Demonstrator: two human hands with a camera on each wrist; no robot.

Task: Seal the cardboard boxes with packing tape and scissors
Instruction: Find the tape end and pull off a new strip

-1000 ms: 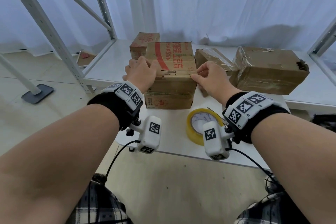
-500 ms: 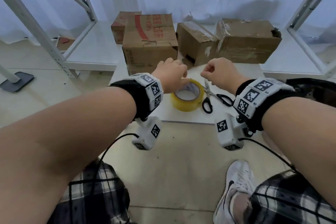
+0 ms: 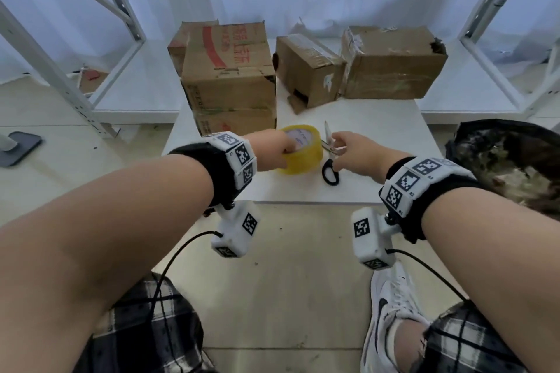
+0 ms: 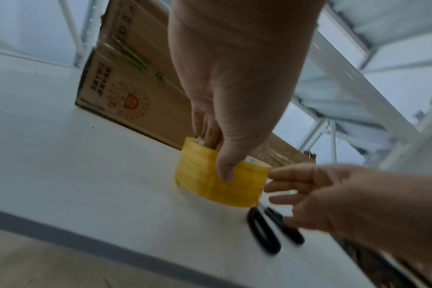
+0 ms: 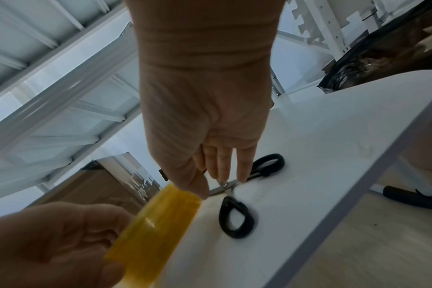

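Left hand (image 3: pixel 269 150) grips the roll of yellow packing tape (image 3: pixel 303 154): fingers reach down into the core, thumb lies on the outer wall, as the left wrist view (image 4: pixel 225 109) confirms. The roll (image 4: pixel 222 179) stands on the white counter (image 3: pixel 378 130), just in front of the stacked cardboard boxes. A small label sits inside the core; its writing is too small to read.

Right hand (image 3: pixel 353 151) is over the scissors (image 3: pixel 328 154), fingers extended and apart. In the right wrist view (image 5: pixel 205 124) the fingertips (image 5: pixel 242 175) touch the metal near the pivot of the scissors (image 5: pixel 237 212); none are curled round it. The scissors lie flat on the counter, just right of the roll, black handles toward the person.

Top box of the stack (image 3: pixel 230 70) bears a red stripe and red Chinese characters on its lid, not clearly legible. The lower box (image 4: pixel 126 93) carries a round red-and-orange seal and a line of dark characters, also blurred.

Two more cardboard boxes stand right of the stack at the back: a smaller one (image 3: pixel 306 66), tilted, and a larger one (image 3: pixel 391 63) with a torn corner, touching each other.
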